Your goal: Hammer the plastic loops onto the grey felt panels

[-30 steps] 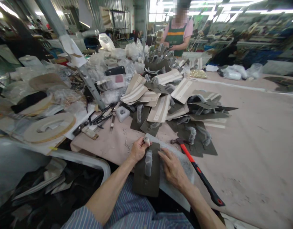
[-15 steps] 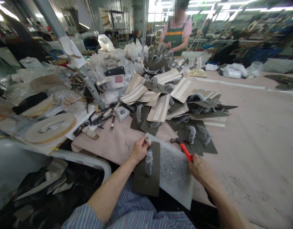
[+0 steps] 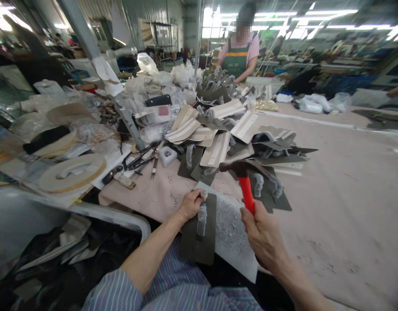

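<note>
My left hand (image 3: 190,204) is closed around a short, pale-topped punch (image 3: 204,194), upright at the far end of a dark green flat panel (image 3: 199,250). A plastic-wrapped handle (image 3: 202,222) runs along the middle of that panel. The panel overlaps a grey, pitted board (image 3: 233,229) at the table's near edge and juts out past it over my lap. In my right hand (image 3: 262,229) is a claw hammer (image 3: 246,190), gripped by its red handle. Its dark head is raised above the board, to the right of the punch and apart from it.
Beyond the board lies a heap of similar panels (image 3: 214,149), some with beige backs up. Hand tools (image 3: 143,157), a tape roll (image 3: 72,172) and plastic bags lie left. A bin (image 3: 121,218) of panels stands at lower left. A person in an apron (image 3: 236,60) stands behind the heap.
My right hand has lifted the hammer from low over the board and brought it left, head up. My left hand keeps the punch on the panel, nearly in place.
</note>
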The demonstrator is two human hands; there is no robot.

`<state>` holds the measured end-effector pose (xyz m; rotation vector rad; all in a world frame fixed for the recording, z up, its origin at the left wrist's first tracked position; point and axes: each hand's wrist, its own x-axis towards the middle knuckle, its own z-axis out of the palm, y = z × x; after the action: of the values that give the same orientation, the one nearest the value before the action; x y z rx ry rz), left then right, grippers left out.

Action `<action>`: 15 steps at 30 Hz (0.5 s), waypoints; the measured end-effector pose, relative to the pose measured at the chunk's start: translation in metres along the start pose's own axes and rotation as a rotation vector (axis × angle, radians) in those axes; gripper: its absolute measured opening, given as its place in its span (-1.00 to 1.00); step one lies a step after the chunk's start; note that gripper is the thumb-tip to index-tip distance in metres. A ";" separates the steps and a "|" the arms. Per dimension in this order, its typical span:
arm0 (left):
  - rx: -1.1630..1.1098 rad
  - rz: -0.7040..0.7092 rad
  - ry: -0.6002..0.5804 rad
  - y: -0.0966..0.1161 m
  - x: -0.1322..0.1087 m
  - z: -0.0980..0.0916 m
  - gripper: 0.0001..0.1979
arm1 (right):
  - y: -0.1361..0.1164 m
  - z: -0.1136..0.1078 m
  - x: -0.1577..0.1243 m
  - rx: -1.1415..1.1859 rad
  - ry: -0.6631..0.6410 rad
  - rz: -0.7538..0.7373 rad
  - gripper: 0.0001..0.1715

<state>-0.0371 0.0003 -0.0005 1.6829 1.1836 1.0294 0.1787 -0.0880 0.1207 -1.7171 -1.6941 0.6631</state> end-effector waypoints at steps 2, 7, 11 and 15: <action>-0.006 0.013 0.004 -0.001 0.000 0.000 -0.84 | 0.003 0.007 0.002 -0.232 -0.031 -0.084 -0.73; -0.038 0.013 0.015 -0.003 0.000 -0.001 -0.85 | -0.026 -0.024 0.022 -0.441 -0.074 -0.197 -0.72; -0.039 0.046 -0.024 -0.002 0.002 -0.001 -0.83 | -0.070 -0.051 0.029 -0.258 0.443 -0.218 -0.68; 0.002 0.040 -0.032 -0.001 0.001 -0.002 -0.83 | -0.047 -0.021 0.020 -0.297 0.301 -0.191 -0.68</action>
<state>-0.0384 0.0021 -0.0003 1.7244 1.1350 1.0223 0.1630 -0.0709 0.1713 -1.7180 -1.7719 0.0614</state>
